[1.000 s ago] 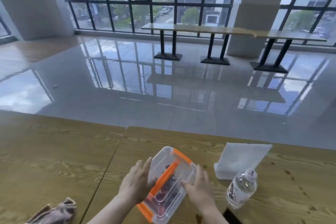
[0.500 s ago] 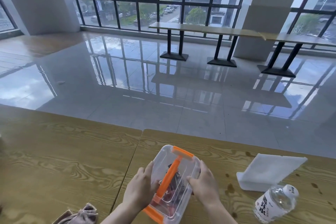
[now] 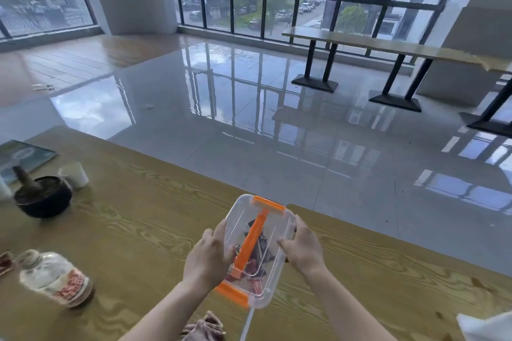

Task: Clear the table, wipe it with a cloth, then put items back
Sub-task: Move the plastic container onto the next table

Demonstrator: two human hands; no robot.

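A clear plastic box (image 3: 273,271) with an orange handle and orange end clips is held above the wooden table (image 3: 133,230); dark and reddish items lie inside it. My left hand (image 3: 206,257) grips its left side and my right hand (image 3: 303,250) grips its right side. A crumpled pinkish-grey cloth (image 3: 205,328) lies on the table at the bottom edge, just under my left forearm.
On the left of the table stand a dark bowl with a pestle (image 3: 43,198), a white cup (image 3: 74,174), a book (image 3: 20,156) and a lying jar (image 3: 55,278). A white napkin holder (image 3: 487,327) shows at the bottom right. Beyond the far edge is glossy floor.
The view has swung left, bringing the bowl, cup, book and jar into sight. The water bottle has left the frame. Both hands carry the box leftward with it.
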